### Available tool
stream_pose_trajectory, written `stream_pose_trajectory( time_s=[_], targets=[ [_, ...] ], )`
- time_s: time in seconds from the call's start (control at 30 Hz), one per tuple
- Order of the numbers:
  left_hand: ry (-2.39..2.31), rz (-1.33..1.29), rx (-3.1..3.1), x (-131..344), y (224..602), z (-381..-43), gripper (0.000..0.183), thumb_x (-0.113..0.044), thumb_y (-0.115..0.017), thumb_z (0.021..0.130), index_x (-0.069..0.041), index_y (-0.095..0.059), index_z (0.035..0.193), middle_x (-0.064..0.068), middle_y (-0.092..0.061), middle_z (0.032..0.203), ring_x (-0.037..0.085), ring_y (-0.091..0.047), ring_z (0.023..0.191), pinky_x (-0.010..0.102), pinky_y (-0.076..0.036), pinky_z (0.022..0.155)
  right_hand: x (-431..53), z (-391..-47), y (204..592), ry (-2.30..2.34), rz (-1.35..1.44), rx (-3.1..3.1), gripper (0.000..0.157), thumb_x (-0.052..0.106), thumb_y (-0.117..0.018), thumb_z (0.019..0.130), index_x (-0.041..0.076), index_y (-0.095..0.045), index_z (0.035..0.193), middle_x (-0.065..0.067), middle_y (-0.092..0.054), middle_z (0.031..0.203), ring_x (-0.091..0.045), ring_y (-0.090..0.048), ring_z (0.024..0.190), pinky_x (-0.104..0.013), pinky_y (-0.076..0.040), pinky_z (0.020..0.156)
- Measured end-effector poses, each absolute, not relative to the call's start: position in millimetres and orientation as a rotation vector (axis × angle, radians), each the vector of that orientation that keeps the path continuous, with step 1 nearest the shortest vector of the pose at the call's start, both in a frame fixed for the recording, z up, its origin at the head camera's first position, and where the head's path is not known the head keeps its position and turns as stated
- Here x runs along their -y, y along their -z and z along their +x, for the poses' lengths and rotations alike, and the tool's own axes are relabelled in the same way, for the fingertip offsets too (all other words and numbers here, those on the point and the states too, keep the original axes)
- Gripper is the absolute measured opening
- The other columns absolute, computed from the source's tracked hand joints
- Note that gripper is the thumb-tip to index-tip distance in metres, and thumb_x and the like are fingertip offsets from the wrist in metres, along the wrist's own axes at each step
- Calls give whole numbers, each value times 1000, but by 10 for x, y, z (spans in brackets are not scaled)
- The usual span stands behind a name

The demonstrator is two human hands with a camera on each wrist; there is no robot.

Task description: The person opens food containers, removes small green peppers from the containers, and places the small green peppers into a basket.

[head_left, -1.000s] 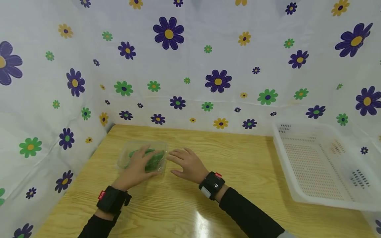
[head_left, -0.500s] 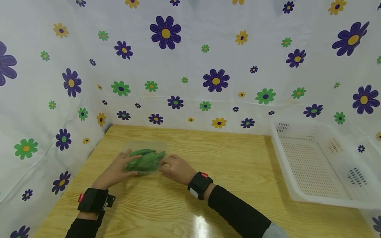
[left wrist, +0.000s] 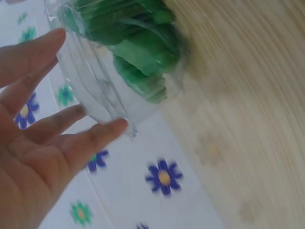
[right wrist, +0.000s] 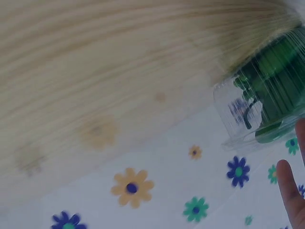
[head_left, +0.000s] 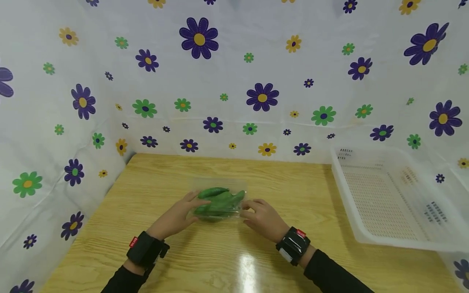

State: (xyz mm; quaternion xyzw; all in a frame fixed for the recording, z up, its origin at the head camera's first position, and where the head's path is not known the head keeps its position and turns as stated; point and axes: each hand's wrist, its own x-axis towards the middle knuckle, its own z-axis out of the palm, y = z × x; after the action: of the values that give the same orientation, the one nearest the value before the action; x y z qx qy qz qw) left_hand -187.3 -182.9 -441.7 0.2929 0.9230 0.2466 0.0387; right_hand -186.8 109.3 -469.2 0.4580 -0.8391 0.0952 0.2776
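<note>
A clear plastic tray of green peppers [head_left: 219,202], wrapped in film, is over the wooden table between both hands. My left hand [head_left: 179,215] holds the tray's left end; in the left wrist view the thumb [left wrist: 112,131] is at the rim and the fingers spread along the clear end wall. At the right end, my right hand [head_left: 265,219] grips the near corner with bent fingers. In the right wrist view only a couple of fingertips [right wrist: 284,169] show beside the tray's film-covered wall [right wrist: 228,114]; the rest of that hand is out of frame.
A white perforated plastic basket [head_left: 384,203] stands at the right of the wooden table [head_left: 286,183]. A white cloth with printed flowers [head_left: 227,69] hangs behind the table and along its left side. Black straps with small devices [head_left: 146,252] sit on both wrists.
The tray of peppers has moved right, toward the middle of the table, together with both hands. A second ago the left hand lay over it and the right hand was apart from it.
</note>
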Motion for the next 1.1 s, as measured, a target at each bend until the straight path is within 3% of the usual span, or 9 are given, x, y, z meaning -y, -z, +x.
stream_pose_trajectory(
  time_s=[0.23,0.6,0.7,0.8,0.93,1.1],
  targets=[
    [-784,1072,-2768,1440,4482,-1910,49,1,-65,84,-13,-57,130,19,-34,148,38,-32,137,44,-45,100,-1580,-1710,4641,-275,1065,2365,23,14,-84,66,15,-70,85,-1,-63,92,-14,-64,87,-34,-52,87],
    [-879,1217,-2675,908,4576,-1968,46,-4,-65,87,-15,-56,130,15,-37,148,30,-34,138,40,-44,103,-2098,-1525,4662,-250,906,2351,33,11,-90,53,12,-68,78,-3,-59,89,-17,-62,82,-41,-52,82],
    [-875,1272,-2781,927,4583,-1922,43,-8,-69,84,-15,-59,125,12,-48,137,26,-47,128,37,-49,95,-2024,-1518,4609,-278,890,2338,35,17,-91,53,13,-67,79,-3,-59,89,-18,-61,82,-41,-51,79],
    [-766,1379,-2992,980,4581,-1873,33,-13,-76,78,-16,-65,110,5,-60,113,20,-58,107,34,-52,87,-1812,-1549,4507,-337,918,2314,35,23,-90,56,14,-67,81,-3,-60,91,-20,-60,85,-41,-50,78],
    [-519,1541,-3184,1024,4589,-1853,21,-16,-81,72,-19,-70,90,-3,-61,88,13,-60,84,31,-51,81,-1462,-1636,4425,-379,1021,2308,27,25,-88,62,17,-69,81,-3,-63,99,-22,-60,95,-42,-49,83],
    [-126,1751,-3215,1004,4628,-1872,15,-21,-80,73,-20,-75,86,-6,-62,81,9,-60,78,26,-51,82,-1198,-1735,4491,-301,1091,2367,20,23,-84,68,18,-73,84,-4,-64,110,-22,-58,105,-40,-47,93]
  ],
)
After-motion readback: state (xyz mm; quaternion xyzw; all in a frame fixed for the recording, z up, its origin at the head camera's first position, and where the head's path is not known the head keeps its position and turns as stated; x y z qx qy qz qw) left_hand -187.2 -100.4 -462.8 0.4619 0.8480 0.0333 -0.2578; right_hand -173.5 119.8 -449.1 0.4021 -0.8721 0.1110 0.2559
